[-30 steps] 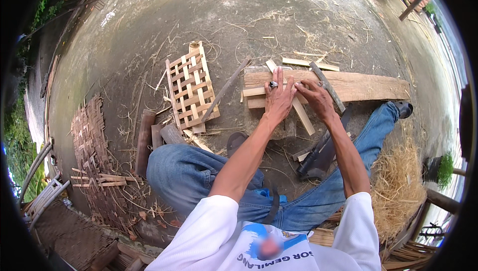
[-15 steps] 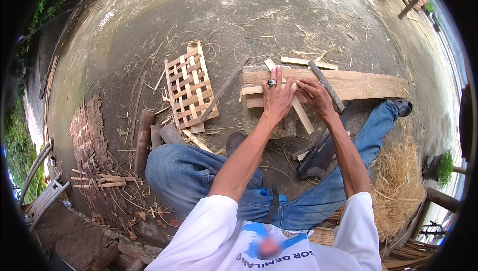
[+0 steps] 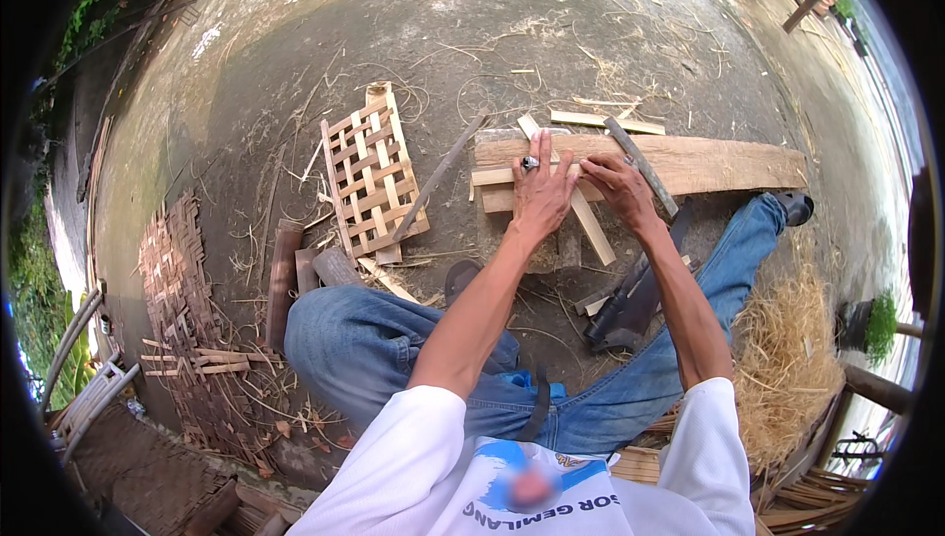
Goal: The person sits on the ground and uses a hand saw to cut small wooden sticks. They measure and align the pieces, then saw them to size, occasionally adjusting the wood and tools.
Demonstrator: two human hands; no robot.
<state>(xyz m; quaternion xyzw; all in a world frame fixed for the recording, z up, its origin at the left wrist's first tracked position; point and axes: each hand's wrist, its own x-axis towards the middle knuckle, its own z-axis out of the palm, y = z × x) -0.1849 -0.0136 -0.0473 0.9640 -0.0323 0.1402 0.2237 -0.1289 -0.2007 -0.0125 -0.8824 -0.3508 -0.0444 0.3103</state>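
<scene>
Two pale bamboo strips cross on a long wooden board (image 3: 728, 164) in front of me: one lies crosswise (image 3: 492, 178), the other slants down to the right (image 3: 594, 231). My left hand (image 3: 541, 196) holds them at the crossing, its longer fingers reaching over the slanted strip and its thumb by the crosswise one. Close beside it, my right hand (image 3: 622, 189) has its fingers bent and pinched at the right end of the crosswise strip. Its fingertips partly hide that end. Past the right hand, a dark narrow bar (image 3: 642, 168) lies across the board.
A woven bamboo lattice panel (image 3: 372, 177) lies left of the board, with a dark stick (image 3: 443, 177) over its edge. A dark sheath-like object (image 3: 630, 310) rests between my legs. Straw (image 3: 787, 359) is heaped at right; a worn woven mat (image 3: 187, 310) lies at left.
</scene>
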